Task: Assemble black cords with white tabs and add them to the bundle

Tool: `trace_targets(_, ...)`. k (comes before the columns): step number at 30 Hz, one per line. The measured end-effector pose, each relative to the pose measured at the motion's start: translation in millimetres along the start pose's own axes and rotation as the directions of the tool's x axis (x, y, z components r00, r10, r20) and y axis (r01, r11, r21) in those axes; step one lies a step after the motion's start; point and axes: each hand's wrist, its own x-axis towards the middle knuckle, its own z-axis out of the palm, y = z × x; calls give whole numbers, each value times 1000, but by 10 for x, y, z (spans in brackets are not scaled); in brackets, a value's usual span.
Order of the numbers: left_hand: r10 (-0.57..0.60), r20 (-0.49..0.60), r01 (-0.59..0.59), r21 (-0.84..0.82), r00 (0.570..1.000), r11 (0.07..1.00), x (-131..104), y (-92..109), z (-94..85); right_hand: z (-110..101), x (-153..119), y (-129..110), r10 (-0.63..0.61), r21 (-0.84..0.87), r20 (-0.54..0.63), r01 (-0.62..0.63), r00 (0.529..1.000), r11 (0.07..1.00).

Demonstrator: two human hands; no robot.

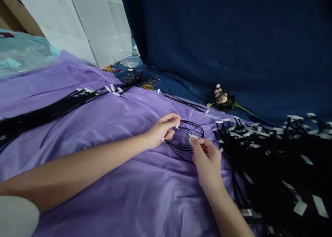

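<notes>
A looped bundle of thin black cords (198,127) with small white tags hangs between my two hands over the purple sheet (145,185). My left hand (166,130) pinches the bundle at a white tag, and another tag shows below its curled fingers. To the right, my right hand (206,154) is closed on white tags at the near side of the loop. The fingertips of the two hands are apart, with the cords curving between them.
On the right lies a big pile of black cords (275,168) with white tags. More black cords (52,109) stretch across the left. Artificial flowers (221,98), yellow rubber bands (147,87) and a clear plastic bowl (131,60) sit beyond the sheet, near a dark blue curtain (228,40).
</notes>
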Motion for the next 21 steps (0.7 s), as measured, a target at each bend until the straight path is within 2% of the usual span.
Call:
trace_targets(3, 2, 1, -2, 18, 1000, 1000, 4, -18, -1, 4, 5, 3, 75, 56, 24, -77, 997, 995)
trace_targets(6, 3, 14, -3, 37, 1000, 999, 8, -32, -7, 2, 9, -17, 82, 33, 21, -83, 996, 996)
trace_targets(10, -7, 25, 5, 68, 1000, 998, 11, -38, -13, -11, -3, -64, -40, -148, 18, 43, 999, 988)
trace_targets(14, -18, 22, 16, 75, 1000, 997, 15, -32, -16, -25, -30, -74, -166, -282, 74, 180, 983, 942)
trace_targets(18, -31, 24, 29, 71, 999, 997, 15, -22, -14, -14, -33, -64, -158, -227, 106, 179, 982, 957)
trace_targets(21, -32, 42, 28, 78, 999, 997, 14, -24, -15, 8, -18, -64, -42, -69, 145, 53, 989, 996)
